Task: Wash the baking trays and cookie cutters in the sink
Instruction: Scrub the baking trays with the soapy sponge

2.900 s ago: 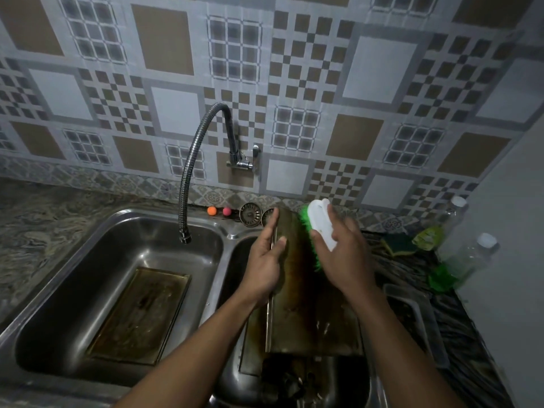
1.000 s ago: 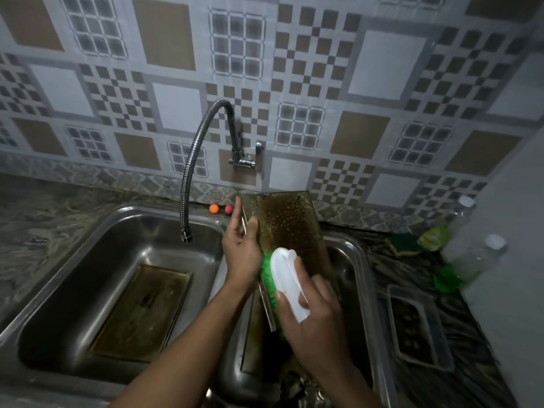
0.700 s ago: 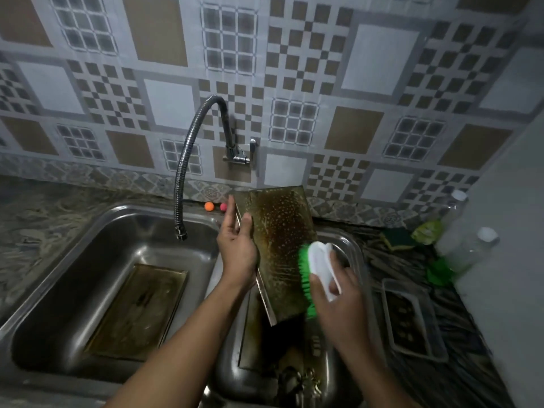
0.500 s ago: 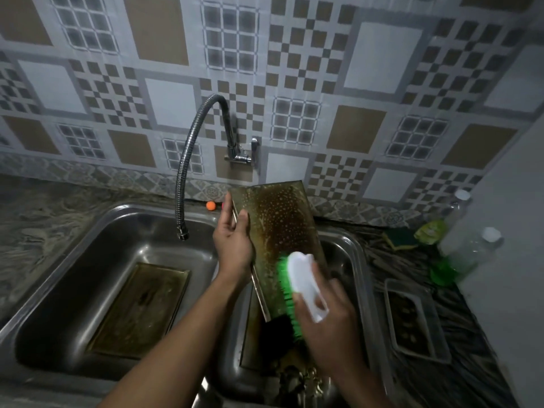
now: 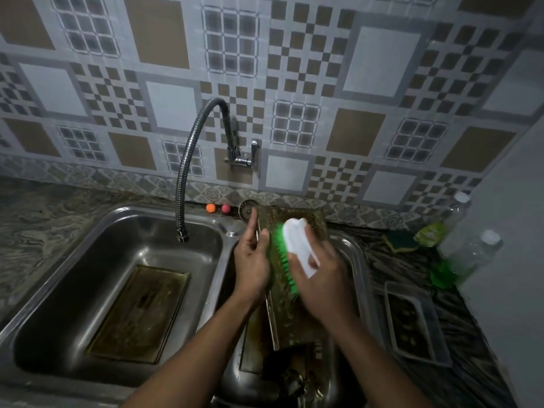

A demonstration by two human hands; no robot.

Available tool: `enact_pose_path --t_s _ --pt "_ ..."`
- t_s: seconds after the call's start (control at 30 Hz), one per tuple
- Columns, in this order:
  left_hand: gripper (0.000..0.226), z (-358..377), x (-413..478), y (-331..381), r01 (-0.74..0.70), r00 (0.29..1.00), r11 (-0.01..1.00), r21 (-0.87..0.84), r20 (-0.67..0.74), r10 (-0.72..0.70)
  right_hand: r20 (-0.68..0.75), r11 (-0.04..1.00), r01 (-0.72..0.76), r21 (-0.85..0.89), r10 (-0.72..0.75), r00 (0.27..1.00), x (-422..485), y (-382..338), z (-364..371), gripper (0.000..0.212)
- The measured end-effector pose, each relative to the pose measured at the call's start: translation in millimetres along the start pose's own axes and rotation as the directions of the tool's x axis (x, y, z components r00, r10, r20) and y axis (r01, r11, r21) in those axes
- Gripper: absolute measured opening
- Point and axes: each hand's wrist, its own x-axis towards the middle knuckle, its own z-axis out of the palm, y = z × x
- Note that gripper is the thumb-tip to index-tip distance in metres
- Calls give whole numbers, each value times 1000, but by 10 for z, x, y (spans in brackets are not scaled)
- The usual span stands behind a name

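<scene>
Over the right sink basin (image 5: 357, 260) a greasy brown baking tray (image 5: 290, 313) stands tilted on its lower end. My left hand (image 5: 253, 266) grips its left edge, thumb on the face. My right hand (image 5: 321, 278) holds a white scrub brush (image 5: 298, 245) with green bristles, pressed against the tray's upper half. Another dirty baking tray (image 5: 138, 313) lies flat in the left basin (image 5: 88, 260). Dark items lie at the bottom of the right basin (image 5: 291, 378), too dim to identify.
A flexible metal faucet (image 5: 184, 184) hangs over the left basin. Two small balls (image 5: 216, 208) and a drain strainer (image 5: 245, 208) sit on the back ledge. On the right counter are a clear container (image 5: 412, 322), a green sponge (image 5: 401, 241) and plastic bottles (image 5: 471, 254).
The brush has slid up the tray from its lower half to the upper part. The tray's top has dropped lower and farther from the wall, while my left hand keeps its grip.
</scene>
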Motion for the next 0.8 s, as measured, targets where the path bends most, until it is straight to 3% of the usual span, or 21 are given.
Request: enact_pose_path --t_s 0.1,0.2,0.27,0.4,0.5,0.6,0.8 --pt "52 -25 -73 11 -16 998 998 60 54 13 -29 980 -198 2 198 980 353 251 -102 62" --pt "53 -19 -84 8 -17 993 994 105 117 4 -77 959 -282 16 282 956 587 344 -162 62" --pt "52 11 -72 30 2 992 995 101 126 -15 -42 964 -263 46 265 963 583 167 -63 63" --pt "51 -2 -42 46 39 995 999 18 95 -41 -29 990 -93 104 96 995 423 -102 116 66" --pt "52 -84 -48 114 2 996 999 36 89 -5 -36 960 -245 135 252 967 460 111 -27 60" --pt "53 -185 -48 116 -26 998 996 80 65 20 -19 946 -299 123 303 953 464 424 -143 51" --pt "50 -173 -72 55 -173 983 926 334 121 140 134 920 -291 262 264 955 223 392 -244 41"
